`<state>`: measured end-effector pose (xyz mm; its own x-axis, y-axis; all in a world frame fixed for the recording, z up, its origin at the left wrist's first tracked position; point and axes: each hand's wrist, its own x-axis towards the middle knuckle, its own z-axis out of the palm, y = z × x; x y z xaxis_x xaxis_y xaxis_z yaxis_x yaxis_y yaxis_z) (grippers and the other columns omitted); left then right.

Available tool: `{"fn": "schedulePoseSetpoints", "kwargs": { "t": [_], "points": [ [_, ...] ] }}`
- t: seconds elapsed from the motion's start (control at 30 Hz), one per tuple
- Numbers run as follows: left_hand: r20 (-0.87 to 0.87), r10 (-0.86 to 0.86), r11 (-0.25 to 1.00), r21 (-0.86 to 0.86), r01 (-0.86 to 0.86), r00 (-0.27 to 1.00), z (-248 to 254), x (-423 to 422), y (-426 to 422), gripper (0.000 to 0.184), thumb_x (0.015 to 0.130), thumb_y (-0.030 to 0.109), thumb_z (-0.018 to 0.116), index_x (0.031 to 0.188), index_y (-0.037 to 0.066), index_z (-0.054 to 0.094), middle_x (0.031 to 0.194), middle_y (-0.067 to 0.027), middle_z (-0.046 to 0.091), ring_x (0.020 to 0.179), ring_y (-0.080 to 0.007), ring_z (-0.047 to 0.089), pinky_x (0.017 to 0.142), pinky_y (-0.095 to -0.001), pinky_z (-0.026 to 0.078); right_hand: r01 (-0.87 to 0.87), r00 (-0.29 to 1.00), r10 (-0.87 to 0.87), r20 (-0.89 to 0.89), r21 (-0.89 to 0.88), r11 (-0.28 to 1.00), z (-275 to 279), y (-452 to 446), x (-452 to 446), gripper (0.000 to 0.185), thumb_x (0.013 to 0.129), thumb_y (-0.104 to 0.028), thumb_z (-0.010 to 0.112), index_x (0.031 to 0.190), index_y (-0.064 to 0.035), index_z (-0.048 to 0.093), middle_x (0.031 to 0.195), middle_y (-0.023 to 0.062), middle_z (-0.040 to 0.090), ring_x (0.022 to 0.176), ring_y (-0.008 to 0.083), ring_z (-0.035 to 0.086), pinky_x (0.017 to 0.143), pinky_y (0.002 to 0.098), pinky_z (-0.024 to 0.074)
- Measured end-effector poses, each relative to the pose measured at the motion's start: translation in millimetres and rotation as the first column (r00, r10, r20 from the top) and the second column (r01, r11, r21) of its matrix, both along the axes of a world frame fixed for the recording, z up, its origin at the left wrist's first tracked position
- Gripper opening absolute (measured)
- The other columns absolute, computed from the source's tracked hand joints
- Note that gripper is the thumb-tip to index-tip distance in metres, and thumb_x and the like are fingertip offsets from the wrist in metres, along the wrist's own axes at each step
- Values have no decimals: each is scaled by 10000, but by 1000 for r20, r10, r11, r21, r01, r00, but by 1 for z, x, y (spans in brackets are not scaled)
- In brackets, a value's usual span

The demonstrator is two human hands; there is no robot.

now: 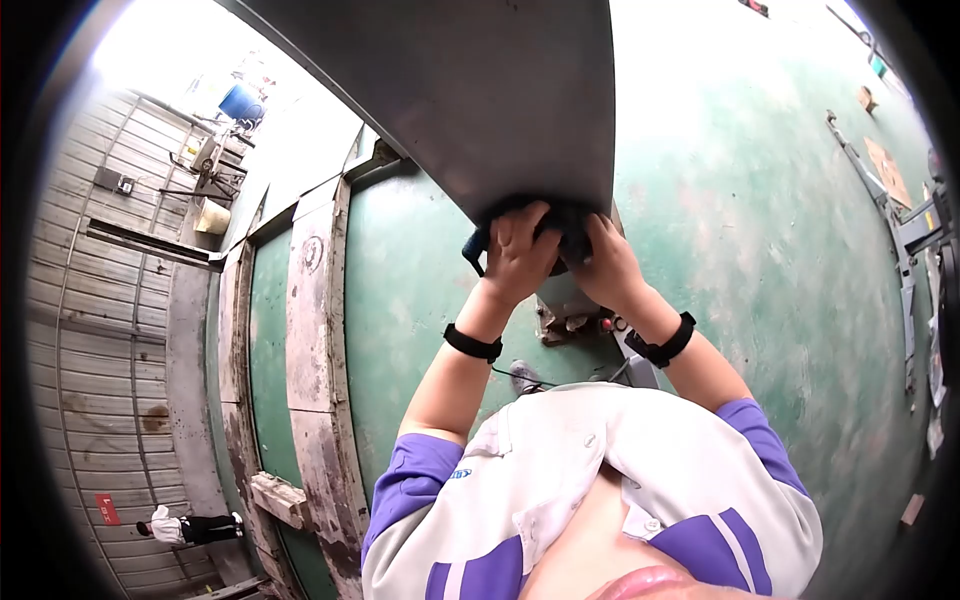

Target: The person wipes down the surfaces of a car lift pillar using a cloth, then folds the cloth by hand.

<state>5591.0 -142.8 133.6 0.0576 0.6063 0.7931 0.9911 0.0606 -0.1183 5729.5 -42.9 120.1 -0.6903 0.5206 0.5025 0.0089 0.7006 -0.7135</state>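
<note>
A big dark grey metal panel, narrowing toward me, fills the upper middle of the head view. At its near end both my hands are closed on a dark, bunched-up cloth-like bundle. My left hand grips the bundle from the left, with its knuckles up. On the right side, my right hand holds it with curled fingers. A dark loop sticks out past my left hand. Most of the bundle is hidden by my fingers, and its exact kind cannot be made out.
Below my hands stands a grey metal base with small parts, near my shoe. Pale raised rails run along the left floor. Grey lift arms lie at right. Another person is far left; a blue barrel stands behind.
</note>
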Motion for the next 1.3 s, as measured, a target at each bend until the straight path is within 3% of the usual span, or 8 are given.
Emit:
{"fn": "schedulePoseSetpoints", "kwargs": {
  "t": [0.2,0.7,0.83,0.93,1.03,1.1,1.2,1.3],
  "points": [
    [-56,-90,827,552,106,994,143,-27,27,332,610,61,608,923,28,503,1163,-183,489,991,-353,444,808,-478,368,62,917,75,-392,327,943,127,12,-22,455,715,22,635,1154,3,516,1043,199,537,874,366,586,715,375,535],
    [104,108,981,151,-123,989,30,-14,-7,148,709,165,608,854,150,580,1094,-65,563,933,-272,513,781,-378,435,171,971,-76,-226,441,881,28,6,-34,337,666,-3,621,987,-79,549,917,134,515,763,358,581,631,423,502],
    [524,19,992,95,-81,851,6,12,-69,281,683,-18,632,960,16,605,1094,-168,538,982,-363,526,851,-405,465,-33,999,27,26,232,972,1,-7,-18,295,744,-28,653,1018,-31,544,897,148,596,754,314,622,595,381,523],
    [882,-177,967,237,-88,436,-28,10,-127,183,815,-27,612,996,-2,623,1073,-126,548,930,-262,573,783,-325,486,-111,971,214,109,-585,803,10,-44,-12,270,827,-123,685,1023,-7,541,830,117,631,637,200,638,529,309,525],
    [975,-223,905,206,-373,-1,-44,7,-199,131,924,90,592,1027,25,640,1100,-71,516,872,-148,576,721,-264,491,-134,886,379,265,-637,759,32,-72,-2,282,868,-207,684,1020,-10,550,781,59,622,546,103,596,494,247,510],
    [1000,-17,879,17,-477,4,-54,8,-250,192,938,195,601,1014,23,640,1098,-87,508,892,-178,568,766,-297,480,-199,820,501,277,-682,703,24,-78,1,249,873,-233,686,950,-51,536,701,-12,553,505,66,537,447,208,446],
    [851,432,787,-194,-586,298,-86,14,-324,316,935,319,607,1013,16,649,1021,-133,552,898,-231,570,797,-364,462,-320,682,704,-199,-946,43,29,-118,-2,207,913,-232,655,944,-117,486,667,-42,501,509,58,524,441,196,403],
    [990,7,852,-79,-517,-139,-69,50,-384,259,936,261,619,1010,17,666,918,-68,660,808,-138,561,787,-295,462,-157,554,824,-123,-987,-42,18,-201,-14,180,929,-199,632,866,-154,469,666,-62,470,513,57,516,441,187,380]
  ]
}}
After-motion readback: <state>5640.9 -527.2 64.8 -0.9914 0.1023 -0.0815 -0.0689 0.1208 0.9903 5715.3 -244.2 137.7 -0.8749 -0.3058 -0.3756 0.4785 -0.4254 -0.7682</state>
